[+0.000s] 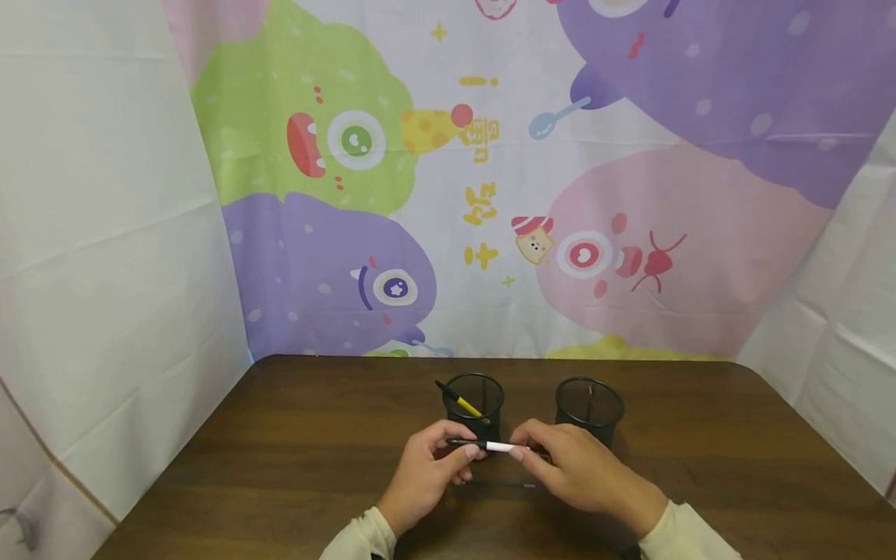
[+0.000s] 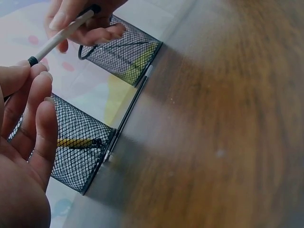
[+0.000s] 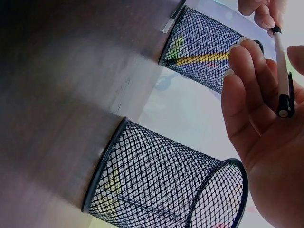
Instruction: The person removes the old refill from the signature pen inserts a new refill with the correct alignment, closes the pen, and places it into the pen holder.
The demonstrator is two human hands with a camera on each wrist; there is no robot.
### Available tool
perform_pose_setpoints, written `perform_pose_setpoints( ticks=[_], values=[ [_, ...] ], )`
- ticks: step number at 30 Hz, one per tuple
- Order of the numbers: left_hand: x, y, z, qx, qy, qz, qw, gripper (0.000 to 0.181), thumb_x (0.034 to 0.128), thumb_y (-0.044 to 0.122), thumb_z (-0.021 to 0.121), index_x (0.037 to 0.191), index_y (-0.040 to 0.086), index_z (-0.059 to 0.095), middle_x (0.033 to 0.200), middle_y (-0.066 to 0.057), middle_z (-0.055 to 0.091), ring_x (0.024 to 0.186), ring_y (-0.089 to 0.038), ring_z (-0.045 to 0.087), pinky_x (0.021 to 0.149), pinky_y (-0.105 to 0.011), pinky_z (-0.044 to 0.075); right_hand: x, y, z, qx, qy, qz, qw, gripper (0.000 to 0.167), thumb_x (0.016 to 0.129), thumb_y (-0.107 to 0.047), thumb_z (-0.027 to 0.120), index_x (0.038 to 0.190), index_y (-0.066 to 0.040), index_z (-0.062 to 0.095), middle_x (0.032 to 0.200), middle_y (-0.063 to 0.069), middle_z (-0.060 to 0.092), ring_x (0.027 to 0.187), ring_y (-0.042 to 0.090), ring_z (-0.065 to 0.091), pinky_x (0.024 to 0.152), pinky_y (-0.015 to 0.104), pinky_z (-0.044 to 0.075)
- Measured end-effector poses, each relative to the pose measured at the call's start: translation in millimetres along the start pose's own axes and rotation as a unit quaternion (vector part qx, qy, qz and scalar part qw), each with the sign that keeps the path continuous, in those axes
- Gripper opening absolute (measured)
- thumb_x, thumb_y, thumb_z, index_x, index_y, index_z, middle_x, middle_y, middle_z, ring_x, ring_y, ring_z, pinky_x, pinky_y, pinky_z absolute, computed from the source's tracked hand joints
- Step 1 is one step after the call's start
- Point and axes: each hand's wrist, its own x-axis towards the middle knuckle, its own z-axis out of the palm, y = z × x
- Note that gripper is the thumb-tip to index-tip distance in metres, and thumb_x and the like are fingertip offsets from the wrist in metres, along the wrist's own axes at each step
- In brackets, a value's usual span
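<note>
A white-barrelled pen (image 1: 498, 446) with black ends is held level between both hands above the table. My left hand (image 1: 425, 470) pinches its black end between thumb and forefinger. My right hand (image 1: 584, 470) holds the white barrel near the other end, where a black clip shows in the right wrist view. Below the hands, a thin dark stick like a pen refill (image 2: 130, 111) with a pale end lies on the table. Behind the left hand stands a black mesh pen cup (image 3: 204, 35) holding a yellow-and-black pen (image 1: 464, 404).
A second black mesh pen cup (image 3: 156, 175) stands behind the right hand, with a divider inside. Both cups rest upright on the dark wooden table (image 1: 315, 420). A cartoon-patterned cloth (image 1: 490, 311) hangs along the back edge, with white cloth at both sides.
</note>
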Motion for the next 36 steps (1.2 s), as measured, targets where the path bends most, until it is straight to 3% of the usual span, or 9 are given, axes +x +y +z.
perform_pose_setpoints(
  ticks=[8,22,30,36],
  values=[
    [0.0,4.2,1.2,-0.003,0.009,-0.012,0.9999,0.020,0.0936,0.011,0.071,0.107,-0.002,0.064,0.095,-0.018,0.074,0.065,-0.014,0.065,0.062,-0.026,0.057,0.7,1.4,-0.3,-0.027,0.018,-0.014,0.9994,0.019,0.092,-0.021,0.074,0.101,-0.024,0.057,0.078,-0.021,0.056,0.062,-0.003,0.050,0.056,0.019,0.045],
    [-1.5,3.2,0.3,-0.009,0.002,-0.008,0.9999,0.022,0.0942,0.009,0.070,0.109,-0.006,0.063,0.096,-0.023,0.073,0.064,-0.014,0.065,0.061,-0.025,0.056,-0.7,1.0,0.8,-0.011,0.010,-0.017,0.9997,0.004,0.098,-0.027,0.067,0.098,-0.024,0.065,0.075,-0.021,0.053,0.059,-0.003,0.045,0.052,0.018,0.042],
    [-1.7,0.7,-0.6,-0.014,0.001,-0.001,0.9999,0.020,0.0946,0.008,0.069,0.109,-0.005,0.064,0.095,-0.023,0.073,0.062,-0.014,0.066,0.061,-0.026,0.057,0.0,2.3,2.7,-0.019,0.012,-0.035,0.9991,0.011,0.101,-0.027,0.064,0.097,-0.020,0.071,0.081,-0.020,0.059,0.065,-0.001,0.049,0.059,0.020,0.046],
    [-0.3,-0.2,-0.5,-0.011,0.000,0.009,0.9999,0.021,0.0946,0.008,0.069,0.109,-0.007,0.063,0.095,-0.025,0.072,0.062,-0.013,0.067,0.061,-0.027,0.058,0.7,2.9,2.3,-0.022,0.015,-0.041,0.9988,0.010,0.102,-0.026,0.062,0.096,-0.023,0.070,0.078,-0.022,0.055,0.064,-0.002,0.048,0.058,0.019,0.045]
  ],
)
